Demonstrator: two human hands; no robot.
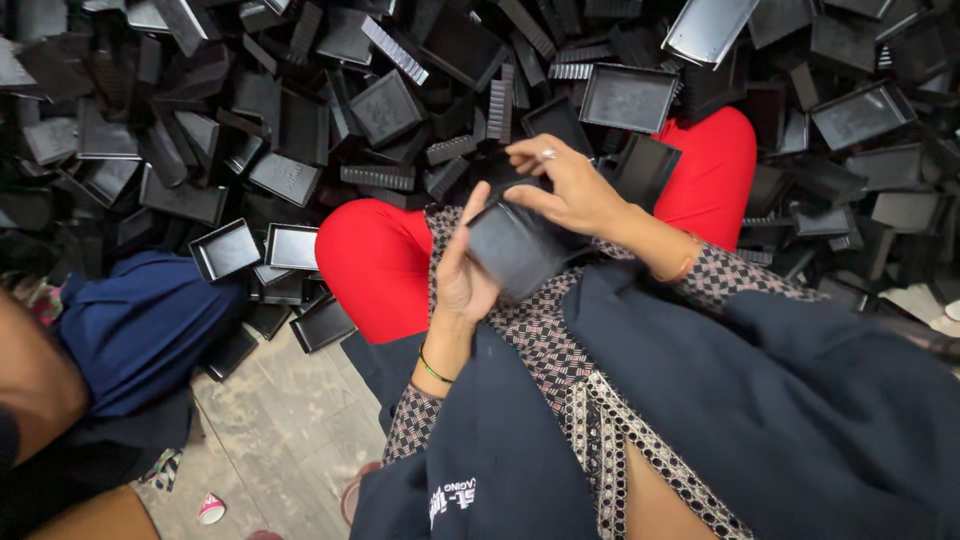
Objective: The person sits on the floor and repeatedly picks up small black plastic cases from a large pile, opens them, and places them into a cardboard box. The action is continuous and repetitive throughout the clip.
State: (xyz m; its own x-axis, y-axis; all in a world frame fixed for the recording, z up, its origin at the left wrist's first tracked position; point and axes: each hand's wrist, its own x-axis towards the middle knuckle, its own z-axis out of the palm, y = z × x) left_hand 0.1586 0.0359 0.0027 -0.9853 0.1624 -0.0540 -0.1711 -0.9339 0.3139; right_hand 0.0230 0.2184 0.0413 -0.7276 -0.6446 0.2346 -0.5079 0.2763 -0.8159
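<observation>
My left hand (462, 270) and my right hand (565, 185) both grip one black plastic tray (515, 250) above my lap. The left palm cups its left side, thumb up along the edge. From above, the right hand's fingers curl over the tray's top edge; a ring shows on one finger. My knees in red trousers (375, 265) stick out on either side of the hands. A dark jacket (760, 400) and a patterned tunic (570, 370) cover my lap.
A big heap of black plastic trays (290, 110) and ribbed black parts (378, 177) fills the floor ahead and to both sides. Another person in blue cloth (140, 320) sits at the left. Grey floorboards (280, 440) show at the lower left.
</observation>
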